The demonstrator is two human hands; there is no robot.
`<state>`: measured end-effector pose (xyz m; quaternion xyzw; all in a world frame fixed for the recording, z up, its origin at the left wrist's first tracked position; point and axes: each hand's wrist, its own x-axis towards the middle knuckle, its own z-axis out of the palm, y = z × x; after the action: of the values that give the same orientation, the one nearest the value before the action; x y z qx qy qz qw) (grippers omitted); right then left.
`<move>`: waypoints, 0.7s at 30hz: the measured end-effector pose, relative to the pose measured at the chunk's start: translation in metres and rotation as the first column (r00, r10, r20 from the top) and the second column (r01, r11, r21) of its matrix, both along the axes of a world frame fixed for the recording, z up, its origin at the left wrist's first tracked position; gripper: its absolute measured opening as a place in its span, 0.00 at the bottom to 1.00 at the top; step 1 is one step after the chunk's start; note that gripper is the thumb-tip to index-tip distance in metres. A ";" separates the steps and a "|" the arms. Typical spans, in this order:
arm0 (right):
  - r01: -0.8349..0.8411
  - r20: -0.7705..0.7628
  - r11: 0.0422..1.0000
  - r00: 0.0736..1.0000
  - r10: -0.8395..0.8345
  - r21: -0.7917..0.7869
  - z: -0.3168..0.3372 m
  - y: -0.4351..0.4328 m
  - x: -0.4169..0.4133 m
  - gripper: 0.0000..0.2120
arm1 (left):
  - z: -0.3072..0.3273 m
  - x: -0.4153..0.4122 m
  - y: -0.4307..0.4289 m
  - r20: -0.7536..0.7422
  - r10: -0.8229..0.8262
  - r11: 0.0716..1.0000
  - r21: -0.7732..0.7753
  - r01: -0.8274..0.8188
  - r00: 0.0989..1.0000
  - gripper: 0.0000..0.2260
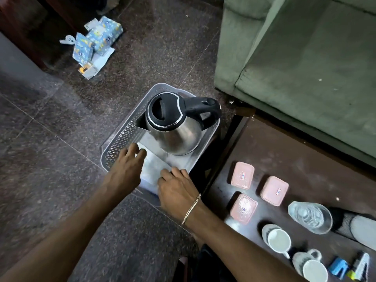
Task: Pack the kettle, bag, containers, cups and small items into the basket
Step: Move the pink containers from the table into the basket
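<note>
Head view, steeply down, close

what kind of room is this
Most likely a living room in a home: a green sofa stands beside a low dark table that holds cups and pink containers, on a polished stone floor.

— Dim room, isn't it? The dark floor [61, 123] swallows detail.
— Yes, soft overhead light; a glare streak on the steel kettle [173, 127]. Edges bend from the wide lens, and the hands blur slightly.

Both hands [126, 167] [177, 186] outstretched, fingers loose
</note>
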<state>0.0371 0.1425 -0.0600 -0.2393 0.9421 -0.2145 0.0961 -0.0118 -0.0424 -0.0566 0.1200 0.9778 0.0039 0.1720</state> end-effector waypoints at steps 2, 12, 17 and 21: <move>0.077 -0.072 0.995 0.994 -0.082 -0.068 0.010 0.018 0.009 0.11 | 0.012 0.014 0.022 -0.060 0.024 0.993 0.116 -0.017 0.998 0.20; 0.387 -0.042 0.915 0.918 -0.393 -0.113 0.015 0.167 0.041 0.07 | 0.034 0.055 0.150 -0.088 -0.072 0.874 0.475 0.105 0.994 0.19; 0.487 0.017 0.848 0.865 -0.501 0.208 -0.022 0.248 0.056 0.13 | -0.008 0.048 0.213 0.075 -0.200 0.897 0.415 0.152 0.977 0.26; 0.394 0.125 0.780 0.852 -0.509 0.486 -0.047 0.287 0.063 0.30 | -0.042 0.037 0.249 0.115 -0.313 0.918 0.290 0.270 0.943 0.32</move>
<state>0.1003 0.4298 -0.1069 0.0525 0.9753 -0.0395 0.2109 0.0248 0.2065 -0.0991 0.2862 0.9222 0.1210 0.2302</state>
